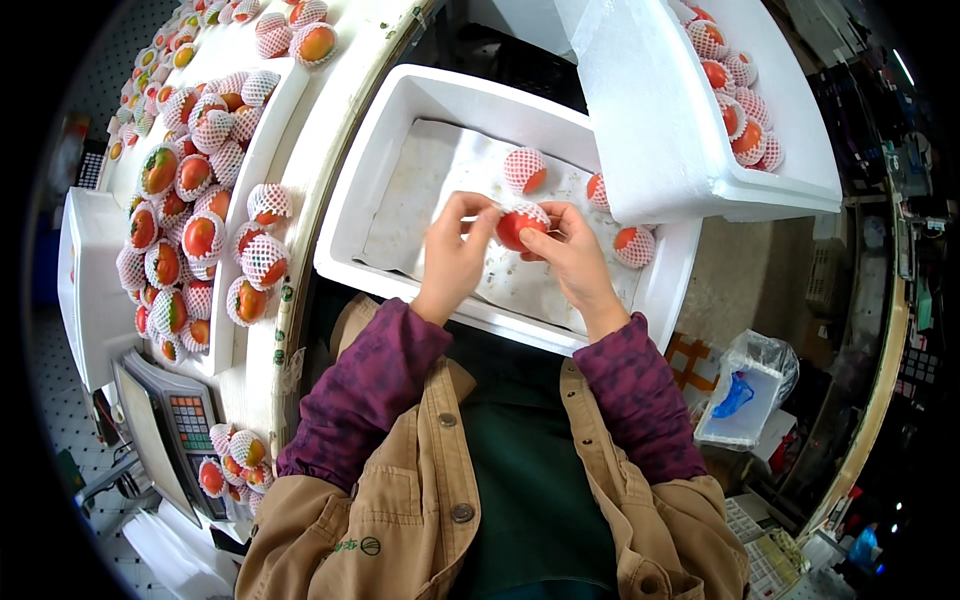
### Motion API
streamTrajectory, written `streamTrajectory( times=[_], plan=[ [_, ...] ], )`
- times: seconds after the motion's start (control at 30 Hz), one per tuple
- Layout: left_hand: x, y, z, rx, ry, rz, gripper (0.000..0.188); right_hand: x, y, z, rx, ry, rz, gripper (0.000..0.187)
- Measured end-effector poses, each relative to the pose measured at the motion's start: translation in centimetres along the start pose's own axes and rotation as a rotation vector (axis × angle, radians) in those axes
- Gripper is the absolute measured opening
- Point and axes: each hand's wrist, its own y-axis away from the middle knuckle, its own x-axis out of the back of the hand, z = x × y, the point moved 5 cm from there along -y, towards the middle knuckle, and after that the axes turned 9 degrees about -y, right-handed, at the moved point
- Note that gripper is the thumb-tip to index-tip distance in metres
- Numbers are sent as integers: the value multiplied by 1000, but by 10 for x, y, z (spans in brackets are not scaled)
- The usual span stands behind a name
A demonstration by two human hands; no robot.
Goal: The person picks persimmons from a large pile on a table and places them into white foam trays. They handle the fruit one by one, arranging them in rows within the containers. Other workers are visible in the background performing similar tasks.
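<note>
Together, both hands hold one netted mango.
Left hand and right hand pinch its net over the foam box.

A white tabletop curves along the left, carrying shallow white foam trays. A grey electronic weighing scale with a coloured keypad sits at its near end. At the right, a small white foam box lined with clear plastic stands on the dim floor.
</note>
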Motion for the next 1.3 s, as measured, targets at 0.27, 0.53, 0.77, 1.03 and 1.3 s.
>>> streamTrajectory(
  times=[0.27,0.53,0.77,1.03,1.3],
  plan=[
    [-17,1,5,140,83,-282,47,13,1,-2,-12,-53,150,19],
    [-16,3,9,385,595,-381,47,10,3,-8,105,-88,135,14],
    [-18,6,10,370,527,-378,38,3,7,-13,152,-103,43,13],
    [-16,5,2,522,713,-340,31,5,4,-7,42,-296,8,14],
    [-15,2,-4,565,749,-314,33,-1,3,-6,28,-183,-69,15]
  ],
)
